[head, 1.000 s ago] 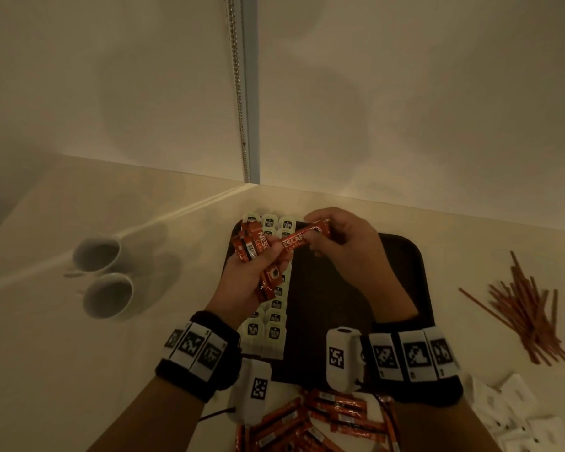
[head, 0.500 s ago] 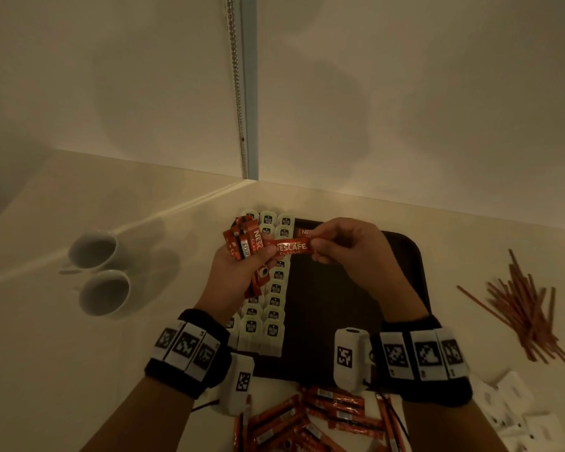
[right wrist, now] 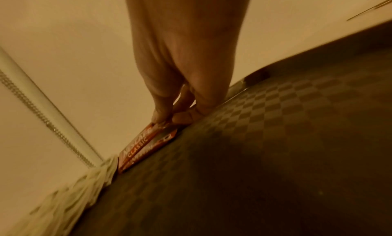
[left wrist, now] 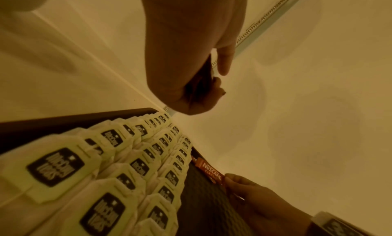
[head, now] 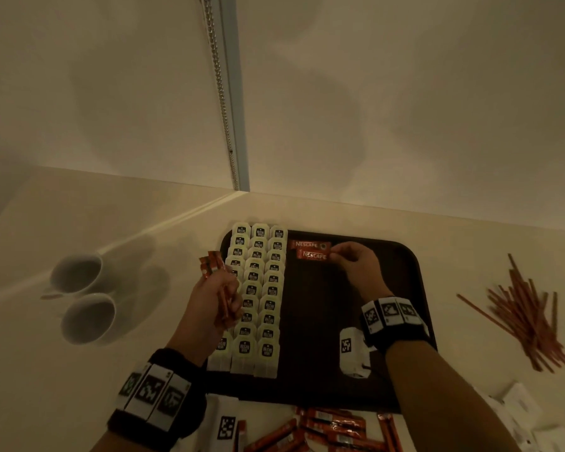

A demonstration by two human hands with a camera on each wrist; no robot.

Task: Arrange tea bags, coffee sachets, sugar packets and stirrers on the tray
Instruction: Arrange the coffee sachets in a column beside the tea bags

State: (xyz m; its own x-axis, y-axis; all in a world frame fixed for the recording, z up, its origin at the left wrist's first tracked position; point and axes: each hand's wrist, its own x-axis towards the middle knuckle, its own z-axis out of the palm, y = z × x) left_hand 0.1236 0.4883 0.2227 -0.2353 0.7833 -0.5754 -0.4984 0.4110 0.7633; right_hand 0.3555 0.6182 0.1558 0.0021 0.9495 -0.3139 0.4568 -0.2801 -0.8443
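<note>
The right hand [head: 356, 261] pinches a coffee sachet [head: 313, 255] at the tray [head: 418, 288]'s far edge; the left hand [head: 214, 295] clutches spare sachets [head: 213, 263], which might slip onto the tea bags [head: 258, 288].

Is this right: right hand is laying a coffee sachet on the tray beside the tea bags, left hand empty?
Not quite. The left hand isn't empty: it grips a bundle of coffee sachets, as the head view shows. The right hand is laying a sachet on the tray beside the tea bags.
</note>
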